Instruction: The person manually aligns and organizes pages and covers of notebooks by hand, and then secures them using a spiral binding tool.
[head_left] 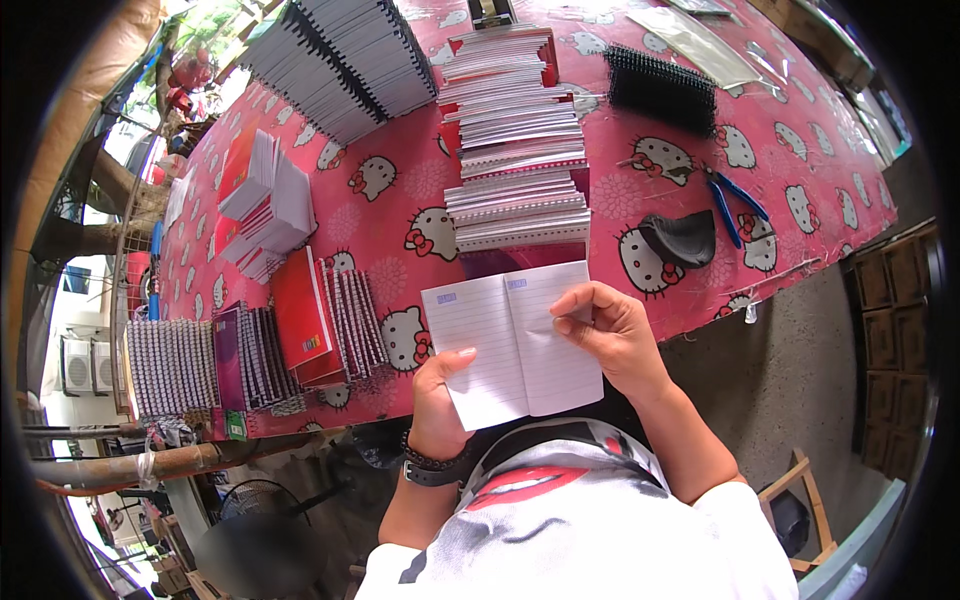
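At the near edge of the table (395, 275), the open notebook (512, 350) is held in the air before the wearer's shirt (540, 500), its lower edge beyond the tabletop. The left hand (437, 395) grips the lower left side: the thumb lies flat on the ruled page, and the other fingers are hidden underneath. The right hand (620, 335) has thumb and forefinger drawn narrowly together at the right-hand page, near its outer edge. Whether one leaf or several sit in that pinch cannot be told.

Possible faults and causes:

1. Creased or torn leaf. Cause: pulling sideways with the right fingertips while the left thumb pins the opposite page.
2. Skipped leaves. Cause: thin sheets clinging together in the pinch.
3. Dropped notebook. Cause: a slack left grip; no support other than the hands is visible below the lower edge.
4. Disturbed row. Cause: forward pressure from the notebook's far edge, which lies just before the long row of notebooks (515, 140); the closely packed pieces could slide or fan out.
5. Snagged tool. Cause: a wide rightward sweep toward the blue-handled pliers (724, 212) and the dark curved object (685, 240) beside them.
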